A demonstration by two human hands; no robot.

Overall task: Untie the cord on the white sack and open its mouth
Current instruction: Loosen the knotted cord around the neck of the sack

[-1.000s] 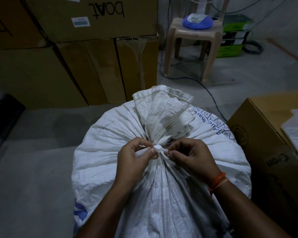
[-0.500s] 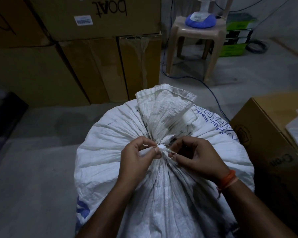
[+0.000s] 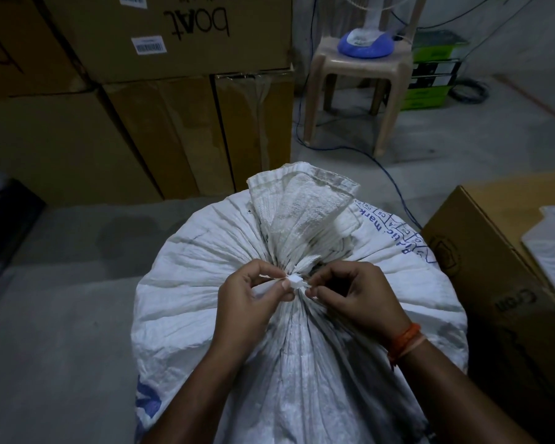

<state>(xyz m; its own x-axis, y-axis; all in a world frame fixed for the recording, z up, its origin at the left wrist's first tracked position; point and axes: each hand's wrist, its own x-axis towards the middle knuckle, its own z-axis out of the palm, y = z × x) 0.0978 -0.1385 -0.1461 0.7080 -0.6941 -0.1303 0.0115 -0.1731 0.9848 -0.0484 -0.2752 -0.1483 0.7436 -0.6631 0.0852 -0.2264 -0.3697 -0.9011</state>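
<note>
Head view, both grips, left hand and right hand, pinching cord, white sack tied, cardboard boxes behind

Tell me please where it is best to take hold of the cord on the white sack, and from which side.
Probably at the small white knot on the near side of the gathered neck of the white sack. Come from both sides with a fingertip grip, as the left hand and right hand do: the cord is thin and sunk into the pleats elsewhere.
</note>
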